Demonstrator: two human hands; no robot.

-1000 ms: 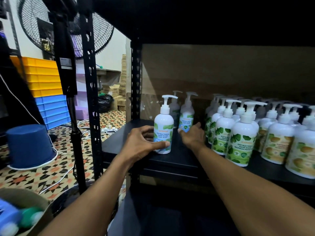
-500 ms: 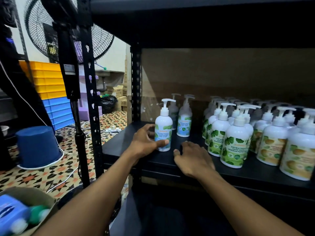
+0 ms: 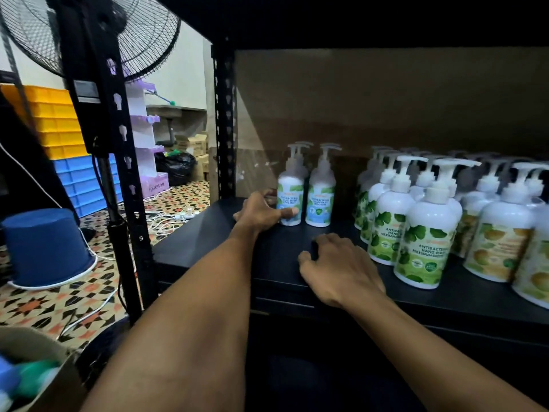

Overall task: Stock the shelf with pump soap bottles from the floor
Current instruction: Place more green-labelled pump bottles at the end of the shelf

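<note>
1. Left hand [image 3: 261,211] is wrapped round the lower body of a blue-label soap bottle [image 3: 289,200], thumb across the front of the label, fingers round the far side. The bottle stands upright on the shelf [image 3: 208,242], touching or just beside a matching bottle [image 3: 319,199] on its right.
2. Right hand [image 3: 338,270] holds nothing; it lies palm down near the shelf's front edge, fingers loosely curled, close in front of the pair and just left of the green-label bottles [image 3: 424,233].
3. What matters now: the held bottle sits straight ahead of the left hand, long axis vertical, pump spout pointing right like its neighbour's. The left hand is on it and the right is nearer the front edge.
4. Likely step: settling this bottle in line with its twin, then letting go.
5. More stock seems to wait low on the left, in a cardboard box [image 3: 44,379] showing blurred blue and green shapes; the left arm is nearer to it.
</note>
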